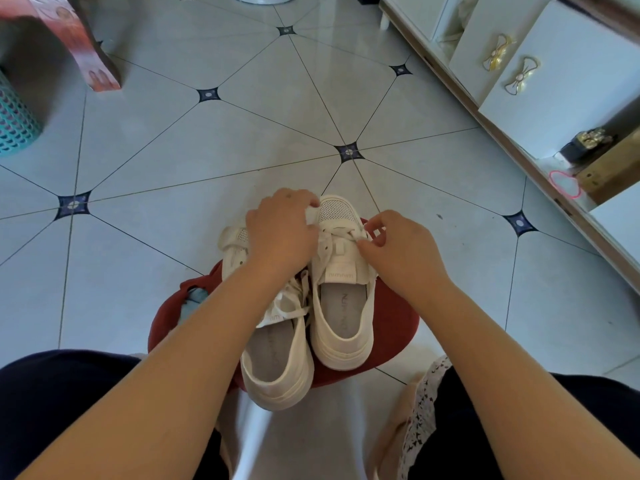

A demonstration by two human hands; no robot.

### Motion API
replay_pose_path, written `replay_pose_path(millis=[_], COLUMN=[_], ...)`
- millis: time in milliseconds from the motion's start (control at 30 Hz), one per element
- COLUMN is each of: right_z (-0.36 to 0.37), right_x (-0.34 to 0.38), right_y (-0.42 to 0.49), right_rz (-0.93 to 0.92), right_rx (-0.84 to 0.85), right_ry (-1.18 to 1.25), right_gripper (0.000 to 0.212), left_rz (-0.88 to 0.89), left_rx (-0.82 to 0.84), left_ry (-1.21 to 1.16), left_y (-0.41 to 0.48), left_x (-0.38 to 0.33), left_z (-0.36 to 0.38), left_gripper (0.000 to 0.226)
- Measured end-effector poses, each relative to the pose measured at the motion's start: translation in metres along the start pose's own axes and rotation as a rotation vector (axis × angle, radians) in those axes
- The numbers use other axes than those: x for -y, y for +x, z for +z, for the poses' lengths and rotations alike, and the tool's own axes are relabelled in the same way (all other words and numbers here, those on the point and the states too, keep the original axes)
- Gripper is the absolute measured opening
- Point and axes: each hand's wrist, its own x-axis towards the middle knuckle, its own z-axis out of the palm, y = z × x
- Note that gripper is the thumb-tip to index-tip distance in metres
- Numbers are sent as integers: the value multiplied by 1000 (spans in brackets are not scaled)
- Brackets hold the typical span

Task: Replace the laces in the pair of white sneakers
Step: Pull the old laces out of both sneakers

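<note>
- Two white sneakers sit side by side on a red stool [391, 317], heels toward the person.
- The right sneaker [343, 317] lies a little farther forward; the left sneaker [277, 362] is partly under the left forearm.
- The left hand [282, 230] is curled over the toe end of the right sneaker and grips it on its left side.
- The right hand [398, 247] pinches the white lace [341, 233] between thumb and forefinger at the right-side eyelets — the other fingers are curled in.
- Loose laces [294, 303] lie tangled over the left sneaker's tongue.
- The stool stands on a pale tiled floor [242, 140] with dark diamond insets.
- A teal basket [14, 123] stands far left and a white cabinet [561, 91] with bow-shaped handles far right.
</note>
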Motion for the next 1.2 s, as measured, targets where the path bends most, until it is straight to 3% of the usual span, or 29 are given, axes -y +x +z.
replay_pose_path(millis=[133,367,433,533,633,700,767,867,1067,1200], right_z=[-1,2,2,2,1,1,2,2,1,-1], right_x=[-1,2,2,1,1,0,0,0,0,0], right_y=[1,-4,-5,-5,-6,-6,-6,-6,-6,-8], right_rz=[-18,-79,-112,-109,-89,-94,-102,-109,-105,-77], right_rx=[-21,-40,-34,-14,-9,-7,-8,-7,-3,0], right_ry=[26,-56,-128,-126,-79,-78,-85,-76,-76,-33], right_gripper=[26,25,24,25,25,25,25,26,24,23], left_rz=[211,291,256,15,-90,23,173,318,236,4], left_rx=[39,4,-43,-117,-67,-51,-54,6,2,-82], left_ry=[44,141,164,53,24,-1,-25,156,266,163], left_y=[1,7,4,7,9,6,3,2,2,9], left_x=[-14,-17,-13,5,17,8,-9,-21,-21,5], left_z=[18,23,23,14,9,11,14,23,24,7], left_gripper=[19,13,9,13,11,6,15,21,16,15])
